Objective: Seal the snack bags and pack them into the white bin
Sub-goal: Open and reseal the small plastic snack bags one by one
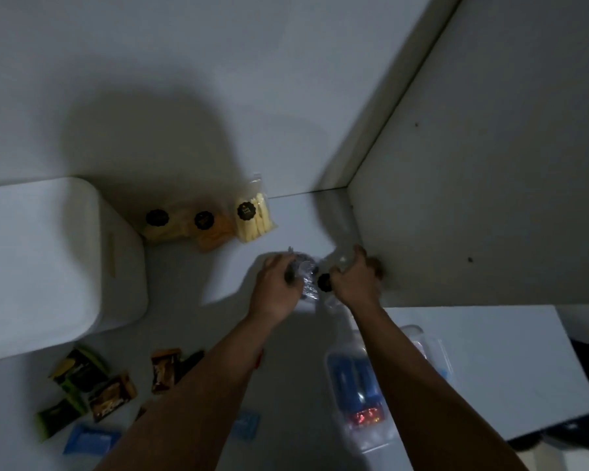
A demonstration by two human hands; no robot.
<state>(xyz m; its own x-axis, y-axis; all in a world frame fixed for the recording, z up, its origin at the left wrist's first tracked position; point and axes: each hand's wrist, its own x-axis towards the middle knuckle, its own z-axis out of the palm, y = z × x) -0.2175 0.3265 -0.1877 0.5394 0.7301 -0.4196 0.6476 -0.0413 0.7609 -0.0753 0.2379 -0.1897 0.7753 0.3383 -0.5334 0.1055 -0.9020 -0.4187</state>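
Observation:
Both my hands hold one clear snack bag (309,283) with a black round sticker, above the white table near the right wall. My left hand (275,286) grips its left side and my right hand (353,278) grips its right side. The bag's contents are blurred and dark. Three more clear bags with black stickers lean against the back wall: two with yellow and orange snacks (184,226) and one with pale sticks (252,215). The white bin (48,260) stands at the left, its lid side facing me.
Small green and brown wrapped snacks (92,385) lie at the near left. Blue packets (89,440) lie by the front edge. A clear device with blue parts and a red light (357,385) sits under my right forearm. A white box (490,362) stands at the right.

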